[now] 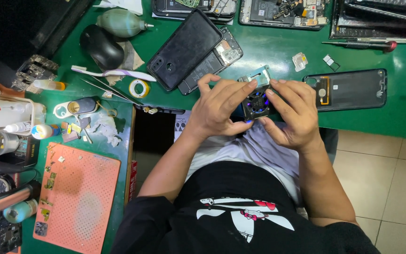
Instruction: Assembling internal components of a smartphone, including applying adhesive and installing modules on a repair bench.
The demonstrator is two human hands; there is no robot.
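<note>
While the green work surface (pixel 278 47) fills the upper part of the frame and runs down the left side, pale floor tiles (pixel 381 188) show at the lower right, below the bench edge. At centre, the left hand (pixel 217 110) and the right hand (pixel 292 115) grasp 1 small black fan module (pixel 257 103) between them, fingers curled round its sides, with a blue-violet glow visible through the blades. A silvery metal bracket (pixel 258 75) sticks up from the module's top edge. The module is held just above the near edge of the bench, over the person's lap.

Just upper left of the hands lies a black phone (pixel 184 49), face down, overlapping an opened phone (pixel 219 59) with its insides exposed. To the right of the hands rests a black back cover (pixel 353 88). At the top right lies a screwdriver (pixel 367 44) with a red end.

In the upper left sit a black mouse (pixel 100 47) and a grey-green air blower (pixel 121 22). Below them are a white toothbrush (pixel 111 73) and a small roll of yellow tape (pixel 139 88). At far left stand small white bottles (pixel 19 127), 1 with a blue and red label. An orange perforated mat (pixel 78 197) occupies the lower left.
</note>
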